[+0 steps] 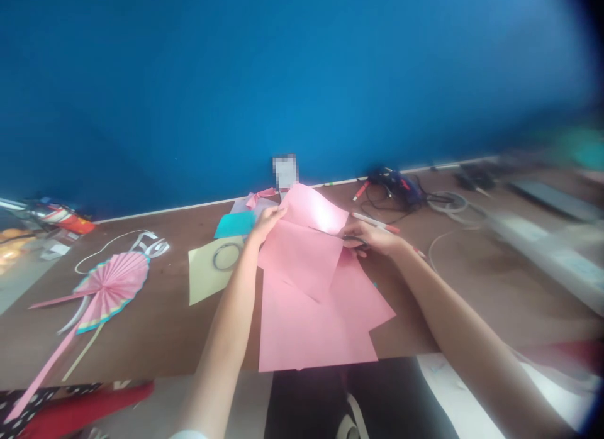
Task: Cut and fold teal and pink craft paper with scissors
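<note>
My left hand (268, 223) grips the left edge of a raised sheet of pink paper (306, 253), thumb on top. Scissors (356, 241) with dark handles are in my right hand (372, 237), fingers closed round them. Their blades reach leftward at a slit running across the raised sheet, whose far part (314, 207) curls up. Beneath it, more pink paper (302, 338) lies flat and overlaps the table's front edge. Beside my left forearm lies yellow paper (202, 275) with a grey ring (226, 256) on it.
A pleated pink paper fan (117, 282) with trailing strips lies on the brown table (155, 338) at left. Turquoise paper (234, 225) is behind my left hand. Marker pens (377, 222), dark cables (401, 187) and a pale cable coil (446, 202) are at right. A blue wall (302, 80) borders the back.
</note>
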The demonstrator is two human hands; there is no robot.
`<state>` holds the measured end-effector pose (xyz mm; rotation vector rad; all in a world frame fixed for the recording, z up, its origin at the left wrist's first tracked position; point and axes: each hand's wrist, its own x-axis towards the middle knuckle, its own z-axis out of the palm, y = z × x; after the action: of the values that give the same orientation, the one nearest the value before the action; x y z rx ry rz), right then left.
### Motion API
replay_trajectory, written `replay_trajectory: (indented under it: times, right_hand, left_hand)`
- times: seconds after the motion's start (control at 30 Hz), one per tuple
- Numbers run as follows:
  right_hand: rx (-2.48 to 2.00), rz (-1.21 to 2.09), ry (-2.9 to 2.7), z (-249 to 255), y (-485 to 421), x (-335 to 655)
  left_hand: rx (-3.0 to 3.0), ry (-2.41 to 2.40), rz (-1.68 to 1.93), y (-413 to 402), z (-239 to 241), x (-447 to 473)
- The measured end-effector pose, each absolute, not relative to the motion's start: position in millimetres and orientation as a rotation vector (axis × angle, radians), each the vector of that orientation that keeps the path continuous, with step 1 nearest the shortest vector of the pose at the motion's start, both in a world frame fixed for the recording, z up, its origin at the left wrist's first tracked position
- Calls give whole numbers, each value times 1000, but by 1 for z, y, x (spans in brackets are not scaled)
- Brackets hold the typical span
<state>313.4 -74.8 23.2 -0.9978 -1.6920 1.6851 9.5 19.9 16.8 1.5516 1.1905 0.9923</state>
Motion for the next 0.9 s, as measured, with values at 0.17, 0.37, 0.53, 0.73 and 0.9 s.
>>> replay_trajectory:
  times: [0.17, 0.37, 0.53, 0.73, 0.9]
  right_hand:
    - [-1029, 1660, -1713, 23, -75, 313]
    - [-1045, 1632, -1730, 21, -73, 314]
    - [-1069, 1623, -1759, 21, -72, 314]
    - [-1095, 1595, -1817, 25, -74, 315]
    - [-1080, 1647, -1834, 28, -74, 316]
  left_hand:
    - [1540, 1132, 1023, 18, 14, 8]
    - [1542, 1105, 1047, 25, 7, 4]
    - [1560, 1132, 1054, 28, 5, 3]
    - [1562, 1108, 1002, 25, 7, 2]
    - [1591, 1095, 985, 24, 8, 4]
